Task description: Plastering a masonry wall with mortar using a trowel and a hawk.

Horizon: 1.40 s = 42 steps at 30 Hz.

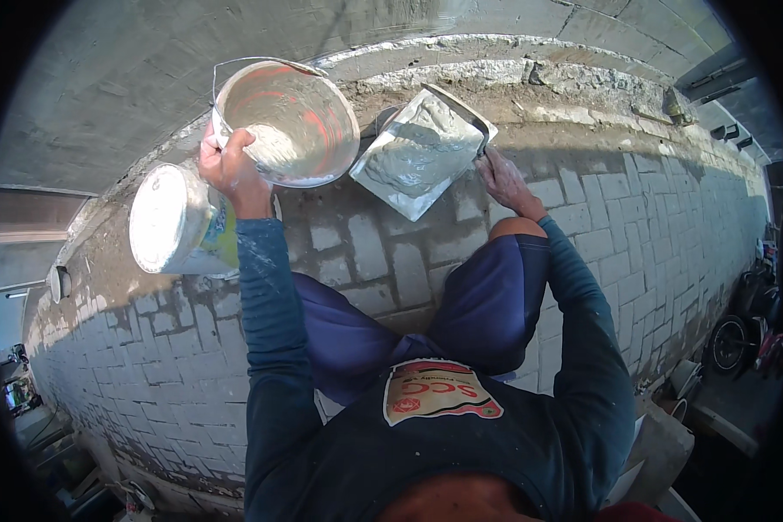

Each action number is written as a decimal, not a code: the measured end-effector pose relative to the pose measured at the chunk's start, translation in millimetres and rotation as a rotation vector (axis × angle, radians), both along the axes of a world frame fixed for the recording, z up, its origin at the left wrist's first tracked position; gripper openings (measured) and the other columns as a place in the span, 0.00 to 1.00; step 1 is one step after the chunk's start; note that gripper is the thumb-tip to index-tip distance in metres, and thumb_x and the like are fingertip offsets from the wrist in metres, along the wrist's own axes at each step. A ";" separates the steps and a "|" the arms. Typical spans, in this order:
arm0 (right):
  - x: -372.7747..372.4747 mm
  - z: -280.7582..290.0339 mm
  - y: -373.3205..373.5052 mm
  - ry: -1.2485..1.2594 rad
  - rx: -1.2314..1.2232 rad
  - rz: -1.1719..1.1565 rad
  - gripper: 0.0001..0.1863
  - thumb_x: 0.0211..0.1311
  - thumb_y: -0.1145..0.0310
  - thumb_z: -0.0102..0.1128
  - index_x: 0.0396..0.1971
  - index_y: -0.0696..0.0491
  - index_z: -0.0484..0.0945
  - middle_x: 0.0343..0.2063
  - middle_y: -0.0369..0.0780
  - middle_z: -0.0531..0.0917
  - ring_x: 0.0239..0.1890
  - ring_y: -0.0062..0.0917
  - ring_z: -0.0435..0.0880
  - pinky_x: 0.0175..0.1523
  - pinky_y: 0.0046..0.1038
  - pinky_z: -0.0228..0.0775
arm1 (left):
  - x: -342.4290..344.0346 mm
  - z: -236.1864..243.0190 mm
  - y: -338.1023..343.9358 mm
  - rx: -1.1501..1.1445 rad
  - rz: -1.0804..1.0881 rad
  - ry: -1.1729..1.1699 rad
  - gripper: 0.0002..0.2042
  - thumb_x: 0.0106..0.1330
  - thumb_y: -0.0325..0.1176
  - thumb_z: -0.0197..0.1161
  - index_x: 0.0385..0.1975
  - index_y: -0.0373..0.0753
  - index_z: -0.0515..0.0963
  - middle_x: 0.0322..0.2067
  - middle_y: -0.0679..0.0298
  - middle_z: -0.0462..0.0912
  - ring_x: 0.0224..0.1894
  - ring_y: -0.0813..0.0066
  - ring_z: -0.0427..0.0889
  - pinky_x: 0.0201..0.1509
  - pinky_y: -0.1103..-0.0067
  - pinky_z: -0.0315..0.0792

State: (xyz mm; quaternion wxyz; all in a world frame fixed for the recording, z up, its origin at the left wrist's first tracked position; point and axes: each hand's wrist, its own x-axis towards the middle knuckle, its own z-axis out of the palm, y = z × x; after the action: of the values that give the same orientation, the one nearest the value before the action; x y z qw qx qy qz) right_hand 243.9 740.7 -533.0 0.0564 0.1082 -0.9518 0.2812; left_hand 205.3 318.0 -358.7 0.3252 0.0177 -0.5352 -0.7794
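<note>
My left hand (237, 170) grips the near-left rim of a pale bucket (335, 130), thumb over the edge and fingers outside. The bucket is tilted so its mouth faces me, with orange-red streaks on its wall and whitish wet residue low inside. Its wire handle arches over the far side. To the right, a square, pale board (413, 207) carries a spread heap of wet grey mortar (422, 143). My right hand (506, 183) is closed at the board's right side, on a dark curved handle-like strip (463, 109); how that strip joins the board is unclear.
Left of the held bucket, a white bucket (161, 217) with a coloured label leans beside my left wrist. Grey paving blocks (370, 248) lie underneath. A grey wall (157, 78) with a rough, broken base runs along the far side. A motorbike wheel (731, 344) shows at far right.
</note>
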 end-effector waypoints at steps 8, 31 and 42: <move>0.7 83.5 -15.4 -0.094 -0.151 0.090 0.22 0.70 0.56 0.52 0.50 0.62 0.73 0.36 0.57 0.81 0.41 0.52 0.81 0.47 0.44 0.71 | -8.6 -1.0 20.4 0.023 -0.049 -0.023 0.16 0.41 0.15 0.55 0.35 0.26 0.78 0.40 0.56 0.84 0.39 0.72 0.82 0.45 0.80 0.74; 42.6 152.7 0.7 0.377 0.112 0.227 0.20 0.61 0.68 0.62 0.53 0.54 0.73 0.38 0.43 0.79 0.35 0.39 0.83 0.35 0.37 0.77 | -5.9 46.5 46.3 0.171 -0.048 -0.082 0.25 0.45 0.19 0.53 0.49 0.25 0.70 0.45 0.48 0.76 0.45 0.56 0.82 0.54 0.64 0.77; -5.7 158.3 8.0 0.677 0.307 0.118 0.19 0.61 0.70 0.61 0.53 0.52 0.75 0.35 0.38 0.79 0.34 0.30 0.81 0.33 0.34 0.75 | 29.9 60.1 60.1 0.045 -0.331 -0.061 0.32 0.39 0.18 0.52 0.54 0.20 0.72 0.46 0.49 0.82 0.46 0.62 0.84 0.55 0.73 0.76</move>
State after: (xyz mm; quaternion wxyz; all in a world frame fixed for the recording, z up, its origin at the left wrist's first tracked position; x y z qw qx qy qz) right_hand 238.1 748.7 -374.7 0.3346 0.2567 -0.9026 0.0862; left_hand 235.3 378.2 -298.5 0.1757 -0.0399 -0.5230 -0.8331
